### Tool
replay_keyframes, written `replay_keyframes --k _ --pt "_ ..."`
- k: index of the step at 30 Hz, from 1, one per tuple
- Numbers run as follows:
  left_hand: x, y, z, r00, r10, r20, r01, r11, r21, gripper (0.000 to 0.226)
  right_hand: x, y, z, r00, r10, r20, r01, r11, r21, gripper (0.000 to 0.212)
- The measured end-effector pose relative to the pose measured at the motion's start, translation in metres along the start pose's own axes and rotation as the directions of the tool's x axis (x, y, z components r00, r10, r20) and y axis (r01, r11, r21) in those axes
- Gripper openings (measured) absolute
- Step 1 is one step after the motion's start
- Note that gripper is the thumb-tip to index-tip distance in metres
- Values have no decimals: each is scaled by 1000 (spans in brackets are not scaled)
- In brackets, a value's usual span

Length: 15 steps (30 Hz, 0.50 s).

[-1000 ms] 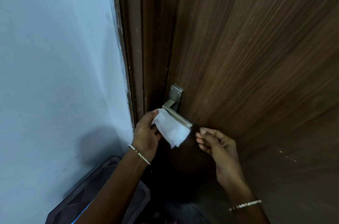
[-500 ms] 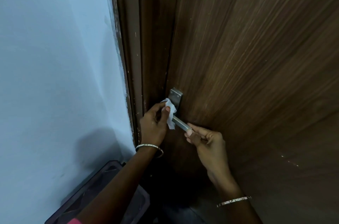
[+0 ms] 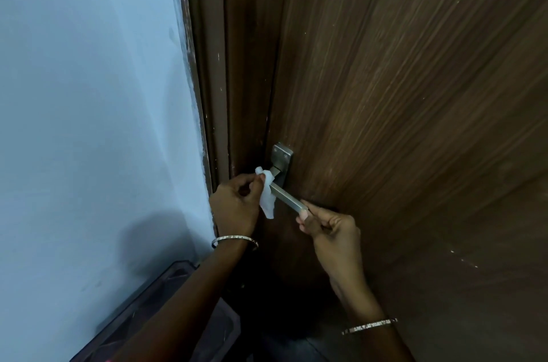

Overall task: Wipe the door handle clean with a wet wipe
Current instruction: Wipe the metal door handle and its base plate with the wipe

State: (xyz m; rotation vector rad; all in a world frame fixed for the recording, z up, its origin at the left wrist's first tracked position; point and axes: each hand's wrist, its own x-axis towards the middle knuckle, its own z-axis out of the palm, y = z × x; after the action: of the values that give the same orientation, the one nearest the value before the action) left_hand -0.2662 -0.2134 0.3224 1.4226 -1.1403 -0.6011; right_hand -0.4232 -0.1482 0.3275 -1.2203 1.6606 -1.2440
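Head view, sweeping from nine o'clock: pale blue wall (image 3: 89,124), and at seven o'clock low down a dark tray-like object (image 3: 178,302) that I can't identify. Next comes the brown door frame (image 3: 237,65), paint chipped along its edge.

Now the action. Left hand (image 3: 234,207), bangle (image 3: 234,240) on the wrist, is curled around a crumpled white wet wipe (image 3: 267,195), pinching it against the inner end of the door handle (image 3: 286,197), right by the neck beneath the square metal backplate (image 3: 281,155). Handle sits just below centre frame, its lever running toward four o'clock. Right hand (image 3: 329,231) has its fingers closed on the lever's free tip, steadying it.

Risks from here, as I judge them: the wipe is bunched, with only a small patch on the metal and a loose tail dangling at six o'clock. One stroke down the lever could leave the underside and far face untouched. That right hand covers the tip, so unless it lets go, the end stays dirty. Press too hard and the lever may dip, unlatching the wooden door (image 3: 415,124). A thin grip on a wet wipe could also slip off entirely.
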Motion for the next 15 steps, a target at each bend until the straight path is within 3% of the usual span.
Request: replay_keyframes --k 3,5,10,13,15 --pt "5 6 8 997 41 70 -44 998 42 21 1 0 0 1000 -1 3 1 1000 -11 19" --pt "9 10 15 996 -1 84 0 1000 16 21 2 1 -1 1000 -2 7 2 1000 -14 19" --pt "16 7 21 954 -288 81 295 951 -93 28 1 3 0 1000 -8 9 8 1000 3 19" --pt "21 4 16 837 -500 221 546 785 -291 24 2 4 1 1000 1 9 -2 1000 12 19" --pt "21 5 13 826 -515 227 563 759 -328 17 2 4 0 1000 -1 10 1 1000 12 19"
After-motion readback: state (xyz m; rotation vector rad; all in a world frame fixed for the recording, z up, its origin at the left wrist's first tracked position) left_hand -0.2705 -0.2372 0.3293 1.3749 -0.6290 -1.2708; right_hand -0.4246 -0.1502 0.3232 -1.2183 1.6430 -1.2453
